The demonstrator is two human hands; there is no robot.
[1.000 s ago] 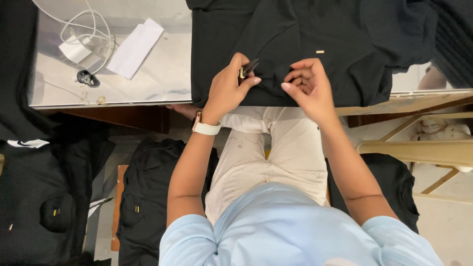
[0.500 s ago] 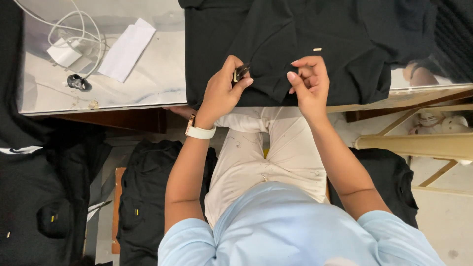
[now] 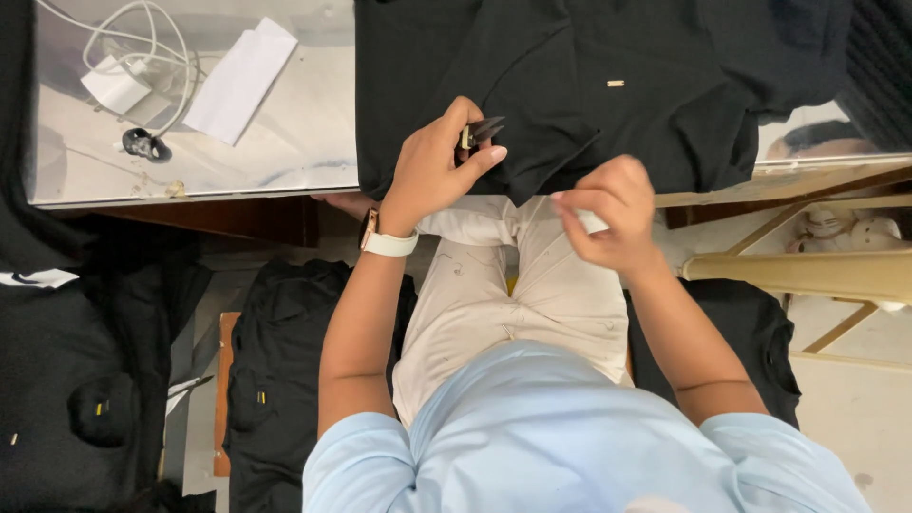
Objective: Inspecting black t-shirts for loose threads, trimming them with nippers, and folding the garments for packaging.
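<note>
Since the earlier frame the right hand [image 3: 608, 214] has drawn back off the black garment [image 3: 589, 85] toward the person's lap, while the left hand [image 3: 432, 166] has stayed at the cloth's near edge. The left hand's fingers [image 3: 480, 157] are closed narrowly around a small dark clipper-like tool [image 3: 478, 131], whose short blades poke out past the thumb and point away and to the right, over the fabric. The garment lies just beyond and under those fingers, spread across the counter [image 3: 285, 142] with its near hem hanging over the edge; its long axis runs left to right across the view. The right hand now hovers apart from the cloth, below its hem and over the pale trousers [image 3: 494, 285], its fingers curled in and pinched narrowly; something small and light shows at them, but whether it is held or is only the trousers behind cannot be told. The left hand is clearly the nearer of the two to the garment, touching it, with the right a little way off toward the body. Well to the left of the left fingers, on the bare counter, lie a white cable with a charger [image 3: 119, 81] and a folded white paper [image 3: 237, 81]. A white watch [image 3: 388, 243] sits on the left wrist.
</note>
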